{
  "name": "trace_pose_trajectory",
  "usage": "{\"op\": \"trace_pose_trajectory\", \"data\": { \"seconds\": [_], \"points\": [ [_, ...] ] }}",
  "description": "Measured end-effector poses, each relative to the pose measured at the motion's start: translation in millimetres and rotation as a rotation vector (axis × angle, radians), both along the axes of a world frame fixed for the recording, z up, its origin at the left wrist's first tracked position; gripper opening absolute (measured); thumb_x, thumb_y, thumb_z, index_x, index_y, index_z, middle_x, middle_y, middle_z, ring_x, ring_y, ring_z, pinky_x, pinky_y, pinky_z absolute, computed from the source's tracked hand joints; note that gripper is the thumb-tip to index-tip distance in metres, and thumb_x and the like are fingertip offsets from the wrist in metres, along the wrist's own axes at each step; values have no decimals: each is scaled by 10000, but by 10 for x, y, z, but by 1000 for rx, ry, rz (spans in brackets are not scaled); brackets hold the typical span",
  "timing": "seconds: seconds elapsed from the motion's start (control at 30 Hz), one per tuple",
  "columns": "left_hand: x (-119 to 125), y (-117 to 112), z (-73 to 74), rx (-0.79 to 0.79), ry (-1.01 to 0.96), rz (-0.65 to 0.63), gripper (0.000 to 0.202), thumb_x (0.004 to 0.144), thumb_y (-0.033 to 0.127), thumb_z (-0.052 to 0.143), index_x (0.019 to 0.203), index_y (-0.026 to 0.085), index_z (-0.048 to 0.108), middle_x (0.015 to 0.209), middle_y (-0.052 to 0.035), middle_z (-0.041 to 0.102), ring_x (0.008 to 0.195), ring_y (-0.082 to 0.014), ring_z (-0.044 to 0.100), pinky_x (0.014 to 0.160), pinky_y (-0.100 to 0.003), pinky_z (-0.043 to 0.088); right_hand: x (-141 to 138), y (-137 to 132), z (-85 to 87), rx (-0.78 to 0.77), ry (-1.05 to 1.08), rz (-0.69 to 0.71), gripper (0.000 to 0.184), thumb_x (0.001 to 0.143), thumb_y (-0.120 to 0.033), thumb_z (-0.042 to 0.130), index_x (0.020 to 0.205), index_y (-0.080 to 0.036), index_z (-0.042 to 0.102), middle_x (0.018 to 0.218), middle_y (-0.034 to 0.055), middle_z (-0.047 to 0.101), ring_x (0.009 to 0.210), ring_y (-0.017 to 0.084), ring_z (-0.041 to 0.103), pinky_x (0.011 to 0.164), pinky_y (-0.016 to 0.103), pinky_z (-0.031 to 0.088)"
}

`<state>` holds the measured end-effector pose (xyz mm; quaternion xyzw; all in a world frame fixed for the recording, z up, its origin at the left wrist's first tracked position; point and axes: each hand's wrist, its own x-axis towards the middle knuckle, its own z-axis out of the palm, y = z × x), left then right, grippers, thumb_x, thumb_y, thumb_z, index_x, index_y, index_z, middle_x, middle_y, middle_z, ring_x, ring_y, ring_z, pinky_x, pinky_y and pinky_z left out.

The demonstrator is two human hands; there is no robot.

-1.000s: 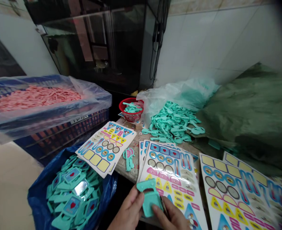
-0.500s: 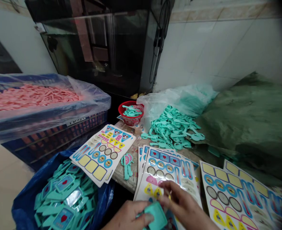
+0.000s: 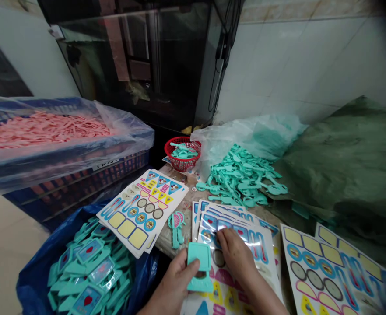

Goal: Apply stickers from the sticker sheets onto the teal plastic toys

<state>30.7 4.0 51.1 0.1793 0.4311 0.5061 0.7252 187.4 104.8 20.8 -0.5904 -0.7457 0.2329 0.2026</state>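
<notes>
My left hand (image 3: 176, 278) grips a teal plastic toy piece (image 3: 199, 256) with a square, raised-rim face and a wider base; the thumb presses on its front. The square face looks bare. My right hand (image 3: 235, 251) is over the top sticker sheet (image 3: 257, 267), its fingers closed in a pinch at the row of blue heart stickers (image 3: 240, 232). Whether a sticker edge is between the fingertips is hidden. Yellow, pink and round grey stickers show lower on that sheet. Two small teal pieces (image 3: 177, 225), one with a pink fan-shaped sticker, lie left of the sheets.
A blue bag (image 3: 32, 267) at lower left holds teal pieces with heart stickers. More sheets (image 3: 147, 203) (image 3: 311, 262) lie on both sides. Behind are a red basket (image 3: 182, 164), a teal pile (image 3: 245, 179), a blue crate (image 3: 81, 179) of pink pieces and a fish tank (image 3: 140, 57).
My left hand has raised the teal piece and turned its square face upright. My right hand has moved away from it, up the sheet to the heart stickers. The view has shifted slightly.
</notes>
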Motion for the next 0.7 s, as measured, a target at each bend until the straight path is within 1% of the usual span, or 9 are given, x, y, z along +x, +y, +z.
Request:
{"op": "trace_pose_trajectory", "data": {
  "seconds": [0.1,0.2,0.27,0.4,0.53,0.7],
  "points": [
    [32,38,-47,-18,-31,8,347,747,356,650,1049,194,591,854,-43,634,803,-185,591,701,-294,466,54,-111,34,-26,2,32,340,898,-387,305,763,-222,569,798,57,632,797,207,584,730,302,422],
    [66,67,-106,-35,-43,-8,366,733,352,654,1059,194,597,849,-47,634,810,-190,582,712,-319,479,118,-45,72,-16,5,7,304,895,-402,331,808,-225,563,828,44,636,810,192,589,724,275,430],
    [74,77,-127,-42,-34,-22,386,738,352,645,1090,204,590,884,-53,640,834,-195,581,727,-333,486,133,25,83,8,-13,-31,247,883,-391,364,854,-225,545,871,44,624,836,194,583,726,276,425],
    [63,82,-137,-56,-16,-33,435,739,372,644,1140,220,567,974,-69,647,889,-211,578,744,-345,487,72,78,87,38,-91,-89,181,879,-327,378,880,-225,527,921,56,588,850,210,573,677,287,393],
    [59,92,-153,-51,-48,-34,415,744,350,644,1126,206,571,929,-68,648,895,-205,575,749,-332,485,-9,23,96,37,-159,-85,208,904,-301,342,835,-231,526,894,46,573,786,198,570,609,278,351],
    [63,107,-160,-69,-24,-26,381,738,340,655,1093,217,587,911,-45,638,845,-183,582,733,-318,486,-21,-41,105,11,-181,-57,212,913,-290,332,831,-231,519,876,39,591,807,194,584,619,276,349]
  ]
}}
